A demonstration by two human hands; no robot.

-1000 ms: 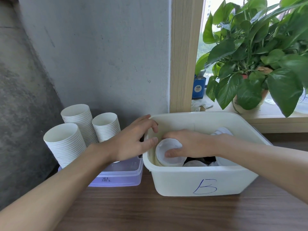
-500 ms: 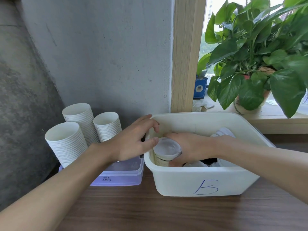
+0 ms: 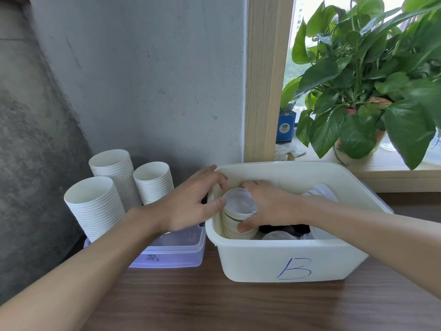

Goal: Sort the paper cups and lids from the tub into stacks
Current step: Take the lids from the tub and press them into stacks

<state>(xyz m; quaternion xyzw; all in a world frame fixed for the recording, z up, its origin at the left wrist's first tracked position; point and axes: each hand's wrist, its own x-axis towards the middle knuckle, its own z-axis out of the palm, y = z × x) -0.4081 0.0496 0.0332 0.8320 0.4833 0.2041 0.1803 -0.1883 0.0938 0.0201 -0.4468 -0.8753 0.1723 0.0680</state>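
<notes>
A cream tub [image 3: 288, 259] marked "B" stands on the wooden table. Inside its left end stands a stack of white lids [image 3: 235, 217]. My right hand [image 3: 269, 206] grips this stack, fingers over its top and thumb on its side. My left hand [image 3: 193, 201] reaches over the tub's left rim, its thumb and fingertips touching the top of the stack. More white lids [image 3: 321, 191] and a clear lid [image 3: 278, 235] lie deeper in the tub. Three stacks of white paper cups [image 3: 95, 206] lean to the left of the tub.
A clear purple-tinted box [image 3: 176, 252] sits under the cup stacks, next to the tub. A grey wall and a wooden window post [image 3: 267, 77] stand behind. A potted plant [image 3: 367, 91] and a blue box [image 3: 285, 126] are on the sill at right.
My right hand has turned the lid stack upright from lying tilted and raised it slightly in the tub. My left hand has closed in on the stack's top.
</notes>
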